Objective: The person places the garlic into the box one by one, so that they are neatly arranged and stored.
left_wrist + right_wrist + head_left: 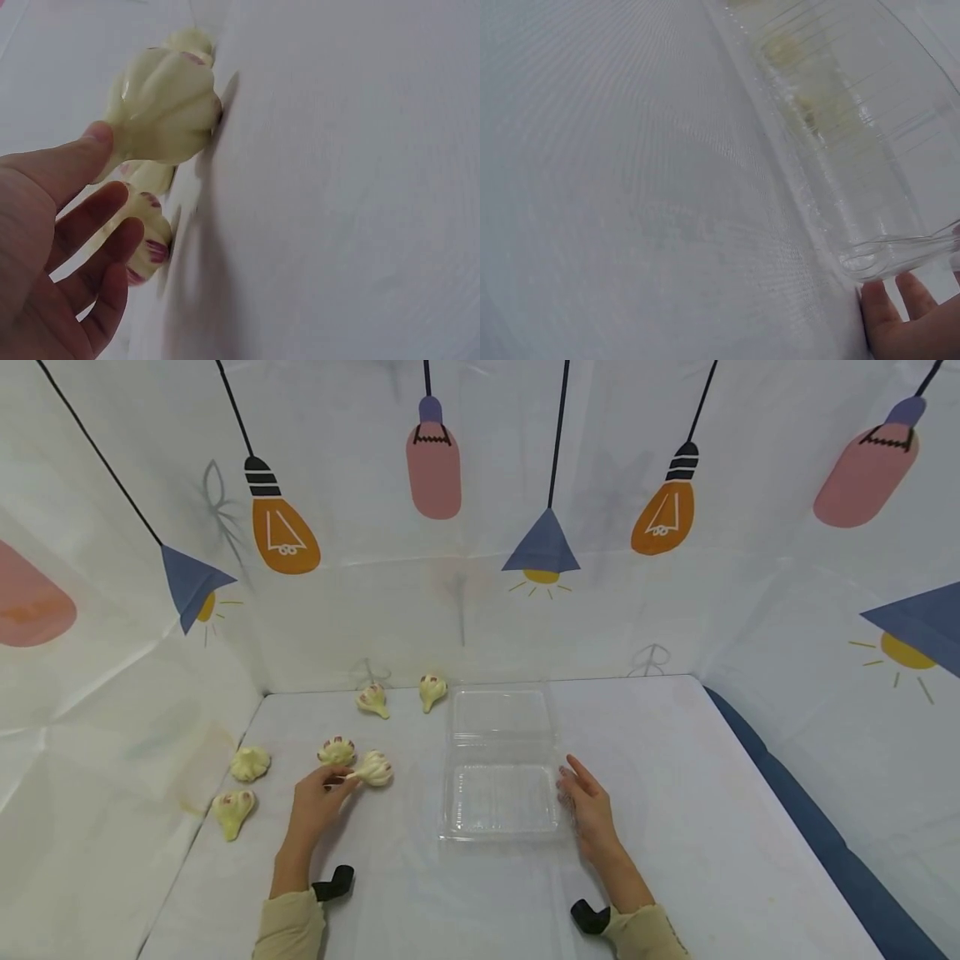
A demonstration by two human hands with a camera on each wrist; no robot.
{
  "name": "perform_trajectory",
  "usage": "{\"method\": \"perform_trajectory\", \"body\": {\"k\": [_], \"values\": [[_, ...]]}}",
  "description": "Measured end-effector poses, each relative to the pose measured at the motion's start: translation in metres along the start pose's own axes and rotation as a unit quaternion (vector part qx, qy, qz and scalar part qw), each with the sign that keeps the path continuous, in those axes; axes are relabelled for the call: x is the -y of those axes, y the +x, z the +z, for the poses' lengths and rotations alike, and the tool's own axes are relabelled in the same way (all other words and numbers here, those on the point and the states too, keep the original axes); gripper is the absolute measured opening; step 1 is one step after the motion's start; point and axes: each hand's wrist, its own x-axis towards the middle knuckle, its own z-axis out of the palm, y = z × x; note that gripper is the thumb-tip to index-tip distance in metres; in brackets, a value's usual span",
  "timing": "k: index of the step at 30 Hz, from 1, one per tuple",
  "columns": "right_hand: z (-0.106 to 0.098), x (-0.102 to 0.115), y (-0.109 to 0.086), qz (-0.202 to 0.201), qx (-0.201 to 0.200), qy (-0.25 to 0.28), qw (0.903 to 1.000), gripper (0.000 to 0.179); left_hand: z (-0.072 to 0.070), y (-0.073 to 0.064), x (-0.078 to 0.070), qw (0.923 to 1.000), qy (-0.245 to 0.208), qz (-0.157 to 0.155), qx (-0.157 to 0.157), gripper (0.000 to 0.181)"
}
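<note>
Five pale garlic bulbs [250, 763] sit on the left part of a white surface [712, 827] in the head view, while a sixth, the held bulb [377, 768], is pinched by its stem in the left hand [315, 797]. Its long axis runs nearly sideways, stem at the fingers and fat end pointing right, toward an open clear plastic container [506, 802]. That container lies to the right of the held bulb, apart from it, with its lid half [501, 710] laid back on the far side. The right hand [592, 814] is the nearer one to the container, touching its right edge, fingers mostly straight.

Left wrist view: the grip is clamped on the stem, thumb [79, 161] in plain sight, the other visible fingers loosely bent. The fat end points away from the palm. A purple-marked bulb [154, 240] sits beyond the fingertips. Whether the held bulb clears the surface is hard to tell.

Right wrist view: fingers [881, 304] rest against the container's edge; blurred yellowish shapes [784, 51] show through the plastic.
</note>
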Motion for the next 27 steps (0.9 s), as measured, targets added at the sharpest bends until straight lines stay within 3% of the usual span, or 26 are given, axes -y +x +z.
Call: {"method": "perform_trajectory", "body": {"k": [9,15,27], "values": [[0.002,-0.002,0.002,-0.012,-0.006,0.004,0.9999,0.051,0.015,0.001,-0.020,0.9981,-0.033,0.029,-0.043,0.023],[0.001,-0.002,0.000,-0.005,-0.007,-0.008,0.9999,0.050,0.028,0.001,-0.036,0.9925,-0.056,0.079,-0.074,0.016],[0.004,0.000,0.001,-0.006,0.008,-0.019,0.9998,0.049,0.036,0.004,-0.065,0.9811,-0.096,0.143,-0.088,0.015]]}}
